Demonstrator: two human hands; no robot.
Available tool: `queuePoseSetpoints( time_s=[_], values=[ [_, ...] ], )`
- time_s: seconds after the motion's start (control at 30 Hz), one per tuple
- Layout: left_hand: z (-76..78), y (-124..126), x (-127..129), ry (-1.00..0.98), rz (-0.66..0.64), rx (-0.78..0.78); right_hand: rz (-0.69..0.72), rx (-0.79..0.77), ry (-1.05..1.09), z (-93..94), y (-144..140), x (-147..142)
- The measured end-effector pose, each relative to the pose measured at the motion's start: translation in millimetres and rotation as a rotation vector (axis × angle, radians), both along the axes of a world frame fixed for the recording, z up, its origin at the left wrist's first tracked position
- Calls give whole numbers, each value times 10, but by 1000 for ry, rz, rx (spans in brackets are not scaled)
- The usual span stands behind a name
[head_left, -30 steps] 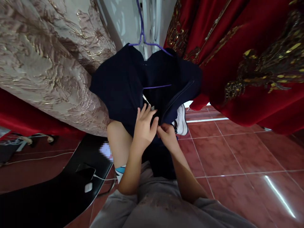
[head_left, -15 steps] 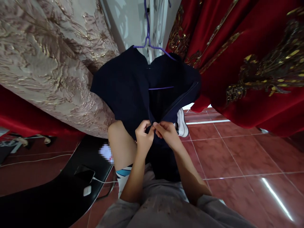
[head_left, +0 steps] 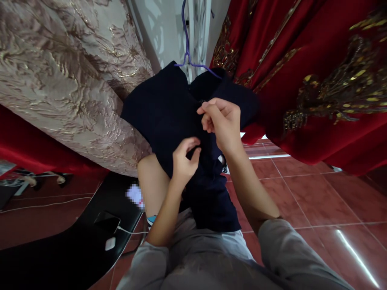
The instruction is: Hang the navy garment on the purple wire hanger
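Note:
A dark navy zip-up garment [head_left: 160,108] hangs from a purple hanger [head_left: 188,56] in front of me, its lower part draped over my lap. My right hand [head_left: 223,123] is closed in a pinch at the upper front, just under the collar, on what appears to be the zipper pull; the fingers mostly cover it. Below that point the two front edges lie together. Lower down, my left hand [head_left: 185,159] is by the front of the garment, thumb and fingers curved apart with nothing between them.
Beige-gold textured fabric [head_left: 75,80] hangs close on the left, red fabric with gold sequins [head_left: 302,80] on the right. A black bench [head_left: 75,237] at lower left bears a phone [head_left: 107,222] on a white cable and a small white case [head_left: 110,243]. Red tiles [head_left: 302,197] cover the floor.
My right hand has risen from beside my left hand to near the collar, and the gaping front has come together. My left hand has let go, its fingers now apart.

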State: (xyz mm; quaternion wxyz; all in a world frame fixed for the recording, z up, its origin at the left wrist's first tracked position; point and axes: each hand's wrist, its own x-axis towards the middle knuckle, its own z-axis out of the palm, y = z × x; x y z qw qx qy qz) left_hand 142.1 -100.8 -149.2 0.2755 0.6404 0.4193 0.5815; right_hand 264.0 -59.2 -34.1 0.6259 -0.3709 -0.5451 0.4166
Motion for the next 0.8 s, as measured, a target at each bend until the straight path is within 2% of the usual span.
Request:
queuePoseSetpoints(
  time_s=[0.1,0.13,0.2,0.23,0.3,0.37,0.47,0.53,0.6,0.67,0.73,0.8],
  values=[
    [611,111,-95,50,177,273,8,19,-16,3,-79,28],
    [788,173,-118,116,179,339,4,34,-19,18,-87,27],
    [1047,313,-153,252,168,406,-11,59,-28,25,-74,13],
    [1122,381,-166,316,156,415,-23,66,-33,6,-57,4],
    [1179,490,-191,425,130,403,-51,70,-33,-74,-21,-8],
    [1165,549,-214,529,79,379,-77,60,-16,-167,5,-4],
    [1160,537,-235,641,7,365,-80,51,4,-230,26,12],
    [1221,485,-232,651,4,388,-74,68,-4,-241,61,8],
    [1318,433,-240,607,53,447,-97,104,-24,-301,127,-17],
    [1401,418,-308,517,145,480,-130,112,-50,-444,201,-54],
    [1422,464,-465,386,232,411,-132,62,-71,-639,244,-86],
    [1364,570,-681,230,273,267,-105,-8,-77,-820,233,-104]
  ],
)
